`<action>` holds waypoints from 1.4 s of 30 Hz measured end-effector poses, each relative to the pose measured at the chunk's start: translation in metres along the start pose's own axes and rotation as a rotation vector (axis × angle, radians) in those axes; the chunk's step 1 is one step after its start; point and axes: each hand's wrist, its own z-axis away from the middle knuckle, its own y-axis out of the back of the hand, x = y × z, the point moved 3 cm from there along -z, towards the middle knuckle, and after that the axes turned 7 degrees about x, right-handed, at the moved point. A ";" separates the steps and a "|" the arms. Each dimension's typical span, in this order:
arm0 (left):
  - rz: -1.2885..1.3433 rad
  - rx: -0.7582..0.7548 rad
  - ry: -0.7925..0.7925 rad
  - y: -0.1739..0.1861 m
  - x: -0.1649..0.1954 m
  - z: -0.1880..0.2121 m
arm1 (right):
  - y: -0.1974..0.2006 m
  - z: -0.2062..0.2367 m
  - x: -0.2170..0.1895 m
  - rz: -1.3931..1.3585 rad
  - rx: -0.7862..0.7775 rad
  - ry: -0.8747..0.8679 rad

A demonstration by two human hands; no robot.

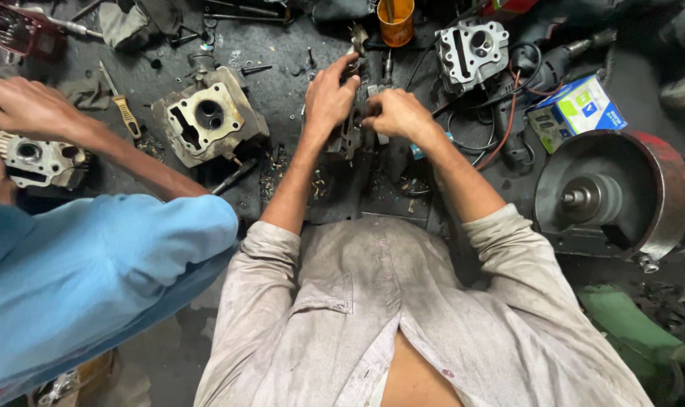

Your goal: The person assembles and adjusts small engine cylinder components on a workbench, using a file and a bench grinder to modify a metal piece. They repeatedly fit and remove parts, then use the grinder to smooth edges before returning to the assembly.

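Gripping a dark, greasy metal engine part [352,132] from both sides, the left hand [329,99] and right hand [397,114] hold it upright on the black, oily tabletop [282,53], just ahead of the person's chest. The left fingers reach over its top; the right hand is closed around its side. A pale aluminium cylinder head [209,117] lies to the left, another [472,51] to the right, near an orange cup [396,21]. A co-worker's hand [26,105] rests over a third head [37,158].

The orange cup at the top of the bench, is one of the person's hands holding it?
No: the orange cup stands alone, while both hands, left and right, grip a dark metal part below it.
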 end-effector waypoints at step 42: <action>0.025 0.011 0.035 0.009 0.021 0.005 | -0.033 0.030 0.031 -0.051 0.405 0.113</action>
